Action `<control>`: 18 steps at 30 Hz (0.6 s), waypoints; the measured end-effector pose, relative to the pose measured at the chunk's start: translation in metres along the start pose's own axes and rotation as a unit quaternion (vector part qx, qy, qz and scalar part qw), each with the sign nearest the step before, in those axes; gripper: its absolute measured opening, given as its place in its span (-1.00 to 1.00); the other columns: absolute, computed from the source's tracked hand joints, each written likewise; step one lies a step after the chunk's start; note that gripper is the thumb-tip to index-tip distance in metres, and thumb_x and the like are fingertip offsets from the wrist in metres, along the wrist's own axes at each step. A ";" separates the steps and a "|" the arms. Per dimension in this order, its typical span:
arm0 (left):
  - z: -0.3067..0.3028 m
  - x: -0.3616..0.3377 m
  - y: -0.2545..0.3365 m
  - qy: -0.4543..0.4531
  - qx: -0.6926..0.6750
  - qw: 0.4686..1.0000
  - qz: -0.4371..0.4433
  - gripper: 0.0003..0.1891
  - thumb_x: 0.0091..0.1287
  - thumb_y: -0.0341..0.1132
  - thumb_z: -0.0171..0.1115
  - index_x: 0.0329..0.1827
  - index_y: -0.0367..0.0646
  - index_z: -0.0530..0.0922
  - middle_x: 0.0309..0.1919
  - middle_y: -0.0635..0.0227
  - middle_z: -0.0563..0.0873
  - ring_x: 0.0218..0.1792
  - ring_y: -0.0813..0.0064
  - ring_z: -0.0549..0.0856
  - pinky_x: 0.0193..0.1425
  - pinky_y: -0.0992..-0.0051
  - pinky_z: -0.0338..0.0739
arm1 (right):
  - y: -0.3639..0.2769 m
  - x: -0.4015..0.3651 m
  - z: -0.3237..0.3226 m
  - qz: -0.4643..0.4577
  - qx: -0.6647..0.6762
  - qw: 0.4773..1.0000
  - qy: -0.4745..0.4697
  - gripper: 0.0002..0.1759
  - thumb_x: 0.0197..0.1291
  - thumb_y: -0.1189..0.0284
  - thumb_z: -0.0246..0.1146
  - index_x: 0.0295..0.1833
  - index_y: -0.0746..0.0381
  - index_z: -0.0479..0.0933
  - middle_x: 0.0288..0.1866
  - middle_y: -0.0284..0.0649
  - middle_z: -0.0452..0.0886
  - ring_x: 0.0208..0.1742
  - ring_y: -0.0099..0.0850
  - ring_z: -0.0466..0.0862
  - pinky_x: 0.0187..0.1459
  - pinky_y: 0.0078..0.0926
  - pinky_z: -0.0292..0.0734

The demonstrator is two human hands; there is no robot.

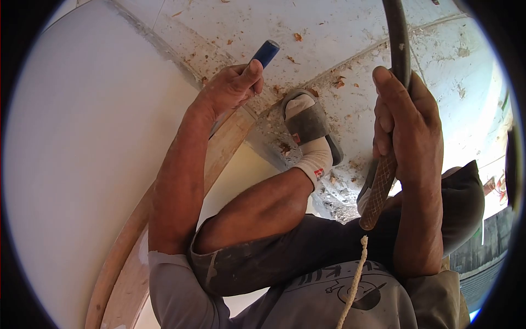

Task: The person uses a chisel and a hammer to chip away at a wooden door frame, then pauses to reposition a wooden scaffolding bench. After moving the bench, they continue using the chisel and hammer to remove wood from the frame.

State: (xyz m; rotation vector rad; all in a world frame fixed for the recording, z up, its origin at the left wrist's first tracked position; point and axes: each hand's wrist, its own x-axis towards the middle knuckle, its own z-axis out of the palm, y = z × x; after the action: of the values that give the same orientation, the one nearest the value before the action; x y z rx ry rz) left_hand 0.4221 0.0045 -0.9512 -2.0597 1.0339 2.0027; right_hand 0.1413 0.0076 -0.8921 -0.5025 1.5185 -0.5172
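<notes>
Two closed grips: left hand [233, 88] on chisel [267, 52], right hand [408, 126] on crosshatched tool handle [379, 192], sandalled foot [309, 129] between.

Chisel [267, 53] in left hand [233, 88]: blue handle. Hammer [379, 192] in right hand [408, 120]: black shaft, brown cross-hatch grip. Btwn hands: sandal [309, 123] grey, sock [315, 156] white w/ red mark. Floor [339, 33] whitish, brown chips [297, 37].

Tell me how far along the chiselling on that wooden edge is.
Done: wood chips litter the floor. In hand: the left hand holds the blue-handled chisel to the wooden edge; the right hand grips a dark-shafted tool. Left: unclear, since the hand hides the cut.
</notes>
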 end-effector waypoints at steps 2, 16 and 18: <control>0.000 -0.002 0.000 -0.002 -0.001 1.000 0.000 -0.21 0.03 0.62 0.04 -0.45 -0.07 0.45 -0.70 0.67 0.22 -0.68 0.78 0.16 -0.60 0.66 0.02 | 0.009 0.003 -0.002 -0.013 0.017 1.000 0.015 -0.66 0.33 0.16 0.20 -0.30 0.22 0.44 -0.70 -0.47 0.30 -0.77 -0.73 0.29 -0.74 -0.65 0.23; 0.003 0.002 -0.001 0.040 0.035 0.999 -0.003 -0.23 0.04 0.61 0.05 -0.52 -0.04 0.46 -0.72 0.65 0.28 -0.69 0.77 0.22 -0.61 0.64 0.10 | -0.018 0.014 -0.016 -0.020 0.062 0.995 0.070 -0.69 0.32 0.21 0.19 -0.37 0.18 0.38 -0.70 -0.48 0.27 -0.78 -0.69 0.27 -0.73 -0.66 0.27; 0.004 0.003 0.000 0.037 0.041 0.998 0.007 -0.23 0.04 0.62 0.05 -0.53 -0.04 0.46 -0.71 0.64 0.28 -0.69 0.76 0.23 -0.60 0.63 0.11 | -0.001 0.012 -0.011 0.011 -0.042 0.999 0.020 -0.69 0.33 0.22 0.18 -0.37 0.19 0.38 -0.69 -0.46 0.31 -0.77 -0.68 0.30 -0.72 -0.65 0.27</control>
State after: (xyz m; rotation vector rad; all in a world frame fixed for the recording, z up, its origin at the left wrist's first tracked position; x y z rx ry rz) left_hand 0.4181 0.0049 -0.9544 -2.1056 1.1263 1.8704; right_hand 0.1300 -0.0004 -0.9015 -0.5416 1.5878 -0.4501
